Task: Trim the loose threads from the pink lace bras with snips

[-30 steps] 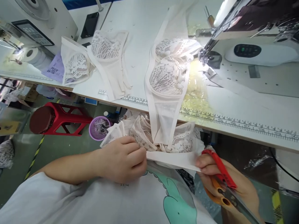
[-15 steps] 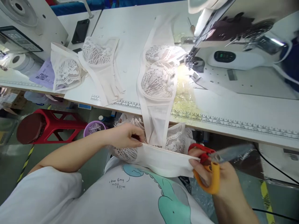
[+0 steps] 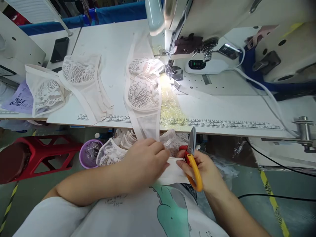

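Near my lap, the white band of a lace bra (image 3: pixel 174 172) is stretched out below the table edge. My left hand (image 3: pixel 146 163) is closed on its band, back of the hand upward, with its fingertips partly hidden and slightly blurred. My right hand (image 3: pixel 201 168) pinches the band's right end between thumb and finger. That same hand also holds scissors (image 3: pixel 195 168) with red and orange handles, blades pointing up and away from me. Another white lace bra (image 3: pixel 144 92) lies on the table by the sewing machine needle, its lower end hanging over the edge.
The sewing machine (image 3: pixel 187 44) stands at right, its lamp lit. Further bra pieces (image 3: pixel 82 85) and a phone (image 3: pixel 60 49) lie at left. Under the table are a purple bin (image 3: pixel 84 161) with thread scraps and a red stool (image 3: pixel 54 154). A ruler strip (image 3: pixel 217 124) lines the edge.
My left hand has slid right along the band, close to my right hand. The scissors' blades have swung from pointing right to pointing away from me. The view has shifted right.
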Motion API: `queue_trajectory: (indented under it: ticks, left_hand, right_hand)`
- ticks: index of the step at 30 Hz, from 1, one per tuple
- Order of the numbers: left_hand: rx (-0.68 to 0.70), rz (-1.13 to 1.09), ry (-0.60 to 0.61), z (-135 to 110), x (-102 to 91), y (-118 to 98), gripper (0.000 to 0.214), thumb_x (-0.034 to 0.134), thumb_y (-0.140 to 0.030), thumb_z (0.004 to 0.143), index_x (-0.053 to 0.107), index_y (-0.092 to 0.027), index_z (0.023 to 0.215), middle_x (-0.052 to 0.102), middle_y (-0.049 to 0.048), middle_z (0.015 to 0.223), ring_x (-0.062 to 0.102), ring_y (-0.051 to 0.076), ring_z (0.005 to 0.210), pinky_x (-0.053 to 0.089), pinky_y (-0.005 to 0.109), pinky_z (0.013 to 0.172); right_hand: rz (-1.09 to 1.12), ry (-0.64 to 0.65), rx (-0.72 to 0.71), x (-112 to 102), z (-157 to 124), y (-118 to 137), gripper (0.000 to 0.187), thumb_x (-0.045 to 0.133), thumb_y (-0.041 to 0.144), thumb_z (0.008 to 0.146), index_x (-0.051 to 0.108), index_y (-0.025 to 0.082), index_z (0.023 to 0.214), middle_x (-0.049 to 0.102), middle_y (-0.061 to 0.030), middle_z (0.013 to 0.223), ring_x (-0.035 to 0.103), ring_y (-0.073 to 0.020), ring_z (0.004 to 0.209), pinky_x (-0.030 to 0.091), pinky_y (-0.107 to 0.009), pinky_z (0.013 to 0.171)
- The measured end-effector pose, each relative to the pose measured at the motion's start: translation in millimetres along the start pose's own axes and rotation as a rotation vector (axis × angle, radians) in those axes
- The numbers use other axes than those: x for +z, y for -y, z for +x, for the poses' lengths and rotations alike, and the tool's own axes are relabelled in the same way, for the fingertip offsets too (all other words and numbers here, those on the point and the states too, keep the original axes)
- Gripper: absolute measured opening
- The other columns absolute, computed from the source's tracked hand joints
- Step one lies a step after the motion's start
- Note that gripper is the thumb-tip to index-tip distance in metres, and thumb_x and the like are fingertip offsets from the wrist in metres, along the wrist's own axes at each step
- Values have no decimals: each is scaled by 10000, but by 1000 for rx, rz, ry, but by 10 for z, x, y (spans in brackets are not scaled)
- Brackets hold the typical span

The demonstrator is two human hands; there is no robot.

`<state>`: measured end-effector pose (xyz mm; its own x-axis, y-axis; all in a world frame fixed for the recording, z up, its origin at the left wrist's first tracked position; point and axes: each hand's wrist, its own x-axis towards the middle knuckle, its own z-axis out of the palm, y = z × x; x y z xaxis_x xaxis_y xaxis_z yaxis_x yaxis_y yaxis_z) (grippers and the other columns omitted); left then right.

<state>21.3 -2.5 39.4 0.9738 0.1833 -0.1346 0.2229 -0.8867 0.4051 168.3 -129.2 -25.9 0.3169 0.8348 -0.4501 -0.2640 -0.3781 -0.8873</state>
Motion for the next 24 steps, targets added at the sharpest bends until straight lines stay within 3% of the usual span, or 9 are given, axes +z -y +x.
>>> queue_trajectory:
  ticks: [3, 7, 10, 13, 15, 17, 21, 24]
  left_hand:
    - [-15, -193, 5, 187, 144, -54, 191, 482, -281, 880, 608, -137, 882, 639, 67, 835, 568, 207, 771, 451, 314, 657]
    - [-120, -622, -16, 263, 211, 3, 107, 525, -206, 828, 586, -151, 760, 596, 24, 739, 550, 136, 681, 429, 240, 608]
    - [-149, -902, -51, 253, 175, 28, 69, 535, -168, 774, 555, -148, 712, 589, 42, 798, 550, 131, 725, 437, 233, 632]
    - [-210, -1103, -43, 242, 141, 24, 92, 529, -158, 754, 492, -149, 670, 608, 77, 869, 534, 116, 705, 415, 217, 580]
    - [-237, -1170, -53, 236, 132, 21, 113, 533, -147, 741, 463, -155, 654, 624, 80, 871, 516, 100, 668, 391, 202, 544]
    - [-246, -1181, -79, 230, 128, 22, 114, 540, -136, 727, 458, -156, 650, 636, 83, 878, 514, 98, 662, 378, 198, 530]
    - [-289, -1136, -139, 225, 126, 32, 112, 545, -147, 721, 463, -152, 647, 647, 101, 897, 473, 86, 620, 359, 206, 522]
    - [-309, -1167, -156, 230, 139, 39, 121, 554, -174, 720, 462, -151, 645, 642, 110, 905, 472, 90, 623, 358, 219, 532]
  right_hand:
    - [27, 29, -48, 1, -25, -13, 249, 755, 312, 612, 556, 187, 692, 515, 41, 583, 425, -89, 502, 370, -206, 469]
    - [5, 95, -123, -72, -39, -50, 229, 719, 339, 696, 546, 201, 758, 487, 50, 592, 424, -86, 493, 368, -197, 452]
    - [-192, 126, -292, -235, -22, -88, 248, 632, 409, 783, 555, 206, 903, 576, -10, 746, 547, -144, 627, 467, -248, 552]
    - [-532, 133, -546, -446, 24, -132, 476, 617, 560, 756, 537, 176, 1028, 599, -112, 968, 591, -257, 869, 505, -348, 709]
    - [-732, 109, -635, -553, 52, -152, 588, 544, 682, 734, 536, 152, 990, 590, -150, 970, 582, -293, 886, 501, -385, 714]
    - [-880, 108, -627, -603, 62, -153, 593, 481, 726, 737, 529, 157, 894, 590, -145, 908, 582, -285, 822, 495, -386, 670]
    - [-1084, 178, -539, -573, 35, -100, 461, 547, 649, 746, 429, 207, 691, 535, -55, 700, 525, -214, 618, 426, -314, 521]
    - [-1115, 188, -543, -526, 28, -64, 407, 549, 574, 770, 384, 219, 660, 502, -26, 649, 493, -186, 573, 384, -280, 496]
